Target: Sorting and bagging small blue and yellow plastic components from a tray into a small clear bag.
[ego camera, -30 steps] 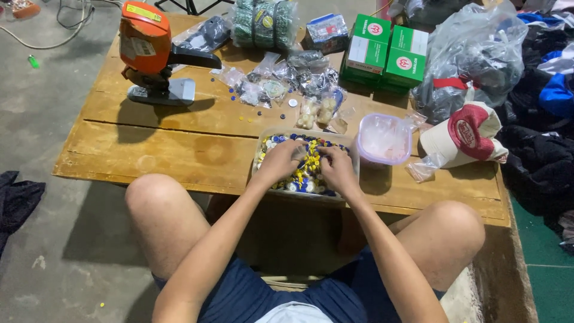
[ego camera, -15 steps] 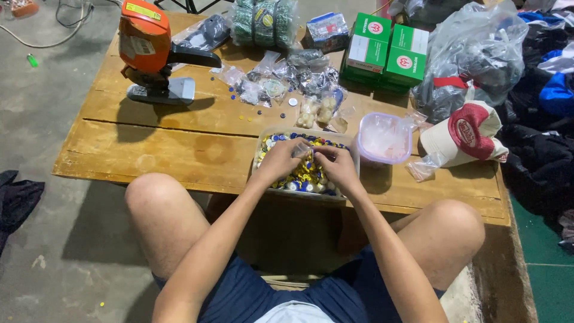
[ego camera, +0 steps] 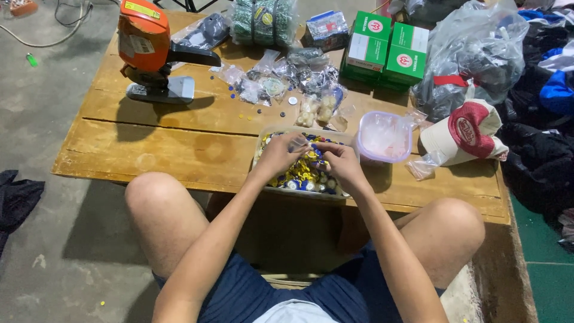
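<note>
Low wooden plank table (ego camera: 179, 143) across the middle of the frame, orange and grey machine (ego camera: 152, 51) at upper left, two green cardboard boxes (ego camera: 388, 51) at upper right. At centre, clear plastic tray (ego camera: 263, 143) heaped with small blue, yellow and white buttons (ego camera: 302, 173), lidded clear tub (ego camera: 382, 136) just right of it. Over the heap, left hand (ego camera: 280, 154) curled and pinching a small pale piece at the fingertips, right hand (ego camera: 342, 162) with fingers bunched down into the buttons; grip there too small to tell.

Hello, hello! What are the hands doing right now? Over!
Left hand and right hand both down in clear plastic tray of blue and yellow buttons. Whether fingers pinch a button: unclear. Lidded plastic tub beside tray, not blocking.
</note>
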